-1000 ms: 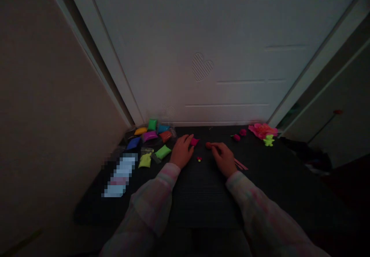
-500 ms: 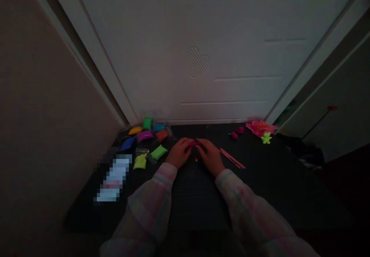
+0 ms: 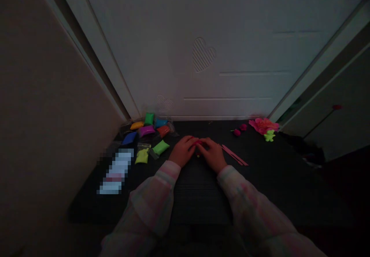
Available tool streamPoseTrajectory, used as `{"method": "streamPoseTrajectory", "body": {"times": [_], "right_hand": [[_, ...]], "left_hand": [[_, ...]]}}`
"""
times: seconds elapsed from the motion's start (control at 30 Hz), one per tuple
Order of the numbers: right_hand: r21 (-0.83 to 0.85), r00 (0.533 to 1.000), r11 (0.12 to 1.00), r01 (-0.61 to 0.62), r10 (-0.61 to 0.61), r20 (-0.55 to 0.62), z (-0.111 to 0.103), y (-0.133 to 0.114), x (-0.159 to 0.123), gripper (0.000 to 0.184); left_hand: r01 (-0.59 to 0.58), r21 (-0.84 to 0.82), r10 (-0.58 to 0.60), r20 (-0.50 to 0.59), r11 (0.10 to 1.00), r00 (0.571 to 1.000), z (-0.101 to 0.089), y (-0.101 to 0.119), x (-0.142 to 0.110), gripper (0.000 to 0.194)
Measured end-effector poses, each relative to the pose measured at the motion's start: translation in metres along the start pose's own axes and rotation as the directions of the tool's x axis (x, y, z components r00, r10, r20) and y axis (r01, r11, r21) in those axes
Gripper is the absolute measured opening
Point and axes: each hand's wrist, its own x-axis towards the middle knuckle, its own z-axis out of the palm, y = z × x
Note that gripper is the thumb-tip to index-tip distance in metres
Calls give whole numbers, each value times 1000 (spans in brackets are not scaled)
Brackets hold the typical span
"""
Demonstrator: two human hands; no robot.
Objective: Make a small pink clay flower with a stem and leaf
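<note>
clay packets [image 3: 146, 133] left of hands [image 3: 198, 153] (sticks [image 3: 234, 155] right)

Looks like someone's home, probably a bedroom or hallway floor, and pretty dim. The spot is a dark mat [image 3: 274, 180] laid right up against a white door [image 3: 219, 48] with a little striped heart [image 3: 203, 54] pressed into the panel, which is very much house decor. Craft stuff is scattered about: small bright clay packets [image 3: 147, 131] in a pile, a pink clay flower [image 3: 263, 125] and a tiny green clay figure [image 3: 269, 135] by the door frame.
</note>
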Motion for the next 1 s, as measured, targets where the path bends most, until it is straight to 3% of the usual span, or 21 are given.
{"method": "streamPoseTrajectory", "body": {"times": [0.3, 0.47, 0.67, 0.83, 1.0], "right_hand": [[73, 997, 995, -72, 73, -9, -2, -1, 0, 12], [164, 988, 980, -113, 128, -82, -7, -7, 0, 11], [371, 947, 914, -162, 250, -201, -25, -5, 6, 23], [418, 949, 883, -213, 289, -126, -20, 8, 10, 29], [321, 969, 921, -221, 245, -38, -9, 8, 5, 26]], "left_hand": [[50, -1, -51, -31, 999, 998, 4, 9, 0, 21], [81, 0, -81, -38, 997, 996, 6, 6, 2, 20], [169, 36, -165, -89, 985, 982, 3, -5, 2, 20], [157, 44, -154, -76, 987, 985, 5, -5, 1, 28], [101, 49, -98, -56, 994, 994, 5, -2, 1, 32]]}}
